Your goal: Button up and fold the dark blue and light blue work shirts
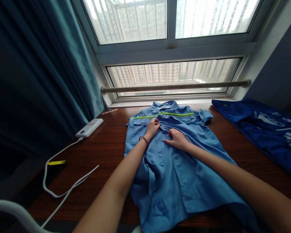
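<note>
At the far left, a teal curtain (72, 64) falls in long folds beside the dark reddish-brown wood-grain worktop (104, 152). A white cable (45, 174) loops over the worktop's left part, passing a yellow strip (56, 162), and one end meets the near end of a white power bank (92, 127) lying just beside the curtain. Next comes the left hand (153, 127), a beaded bracelet (143, 139) round its wrist; its fingers are bent on the upper front of a light-blue collared shirt (194, 174), near the placket, though whether they pinch the cloth I cannot tell. The shirt lies front up across the middle of the worktop, collar toward the window (135, 26), a yellow-green stripe (177, 114) across its chest; its lower part is rumpled, and its hem reaches the near edge. Behind it, a horizontal rail (177, 87) crosses the lower window pane. Just right of the placket and a little nearer, the right hand (177, 139) touches the shirt, thumb pointing left and fingers curled; I cannot tell whether they grip the fabric. At the far right, a deep-blue cloth (257, 129) with white printing, including round shapes, lies apart from the shirt.
</note>
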Action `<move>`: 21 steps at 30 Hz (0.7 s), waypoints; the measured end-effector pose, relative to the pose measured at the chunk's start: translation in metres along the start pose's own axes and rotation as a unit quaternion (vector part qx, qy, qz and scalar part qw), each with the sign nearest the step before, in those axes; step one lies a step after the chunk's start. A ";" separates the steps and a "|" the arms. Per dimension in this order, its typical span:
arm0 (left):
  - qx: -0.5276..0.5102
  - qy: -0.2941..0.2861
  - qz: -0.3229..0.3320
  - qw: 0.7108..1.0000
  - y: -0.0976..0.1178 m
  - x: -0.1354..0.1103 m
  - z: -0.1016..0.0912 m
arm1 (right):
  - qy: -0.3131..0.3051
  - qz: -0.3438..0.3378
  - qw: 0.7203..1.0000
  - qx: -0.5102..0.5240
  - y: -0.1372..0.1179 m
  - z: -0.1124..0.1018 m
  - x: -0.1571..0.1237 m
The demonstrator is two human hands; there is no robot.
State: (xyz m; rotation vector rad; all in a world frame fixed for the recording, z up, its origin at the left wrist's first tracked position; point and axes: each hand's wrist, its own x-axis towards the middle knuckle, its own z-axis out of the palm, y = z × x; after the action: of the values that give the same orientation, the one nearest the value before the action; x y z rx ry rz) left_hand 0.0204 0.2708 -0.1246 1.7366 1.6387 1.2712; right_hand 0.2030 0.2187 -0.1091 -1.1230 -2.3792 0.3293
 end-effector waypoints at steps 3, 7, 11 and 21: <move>0.004 0.019 -0.011 1.000 -0.001 0.006 0.002 | 0.037 0.104 0.993 -0.038 -0.018 0.009 -0.007; -0.026 0.022 -0.003 0.999 0.001 -0.003 0.000 | 0.050 0.131 0.988 -0.058 -0.031 0.011 -0.019; -0.050 0.017 0.035 0.998 0.008 -0.020 -0.005 | 0.033 0.112 0.993 -0.034 -0.030 0.005 -0.020; -0.037 -0.008 -0.015 0.999 0.045 -0.043 -0.007 | 0.014 0.201 0.953 0.224 -0.012 -0.004 -0.004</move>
State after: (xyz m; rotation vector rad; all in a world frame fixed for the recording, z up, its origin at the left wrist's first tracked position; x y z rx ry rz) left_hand 0.0441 0.2187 -0.0981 1.6681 1.5824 1.2842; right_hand 0.1991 0.2077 -0.1023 -1.3571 -1.8916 0.9321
